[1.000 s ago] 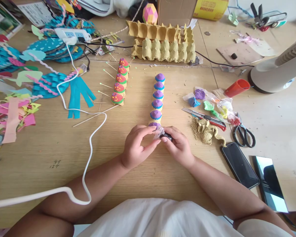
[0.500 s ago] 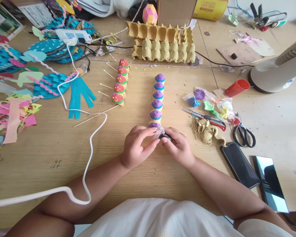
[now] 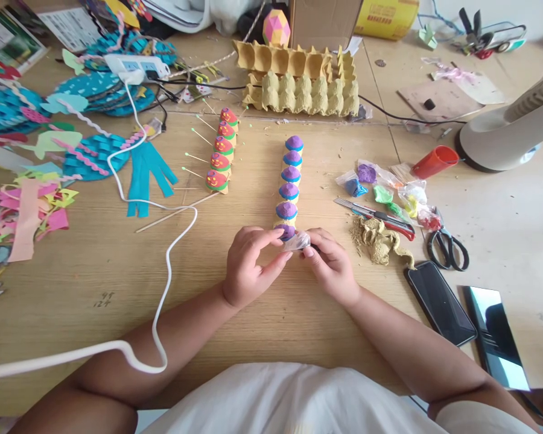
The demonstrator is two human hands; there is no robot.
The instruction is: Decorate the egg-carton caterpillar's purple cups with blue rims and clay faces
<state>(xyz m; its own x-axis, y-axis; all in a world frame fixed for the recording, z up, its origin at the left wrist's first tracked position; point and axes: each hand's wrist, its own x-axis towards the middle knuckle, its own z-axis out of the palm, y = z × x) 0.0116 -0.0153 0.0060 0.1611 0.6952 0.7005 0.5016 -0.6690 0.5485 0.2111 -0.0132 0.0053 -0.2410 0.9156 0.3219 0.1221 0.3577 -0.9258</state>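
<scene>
Between my hands is a small clear plastic bag (image 3: 297, 242), with something black partly hidden at its right end. My right hand (image 3: 333, 265) pinches that end between thumb and fingers. My left hand (image 3: 253, 265) has its thumb and forefinger apart at the bag's left edge; the thumb tip is close to the bag, and I see no firm grip. Just beyond lies an egg-carton strip (image 3: 289, 193), its bumps covered in purple and blue clay. The nearest bump is partly behind my left fingertips and the bag.
To the left stands a red and green caterpillar strip (image 3: 220, 154) with pins. A white cable (image 3: 167, 265) crosses the left side. At right lie bagged clays (image 3: 382, 193), a box cutter (image 3: 380, 218), scissors (image 3: 447, 247) and two phones (image 3: 440, 301). Egg cartons (image 3: 310, 93) sit behind.
The clear bag has come further into view between my hands, and the black piece is now more hidden by my right fingers. My left fingertips have parted slightly from the bag.
</scene>
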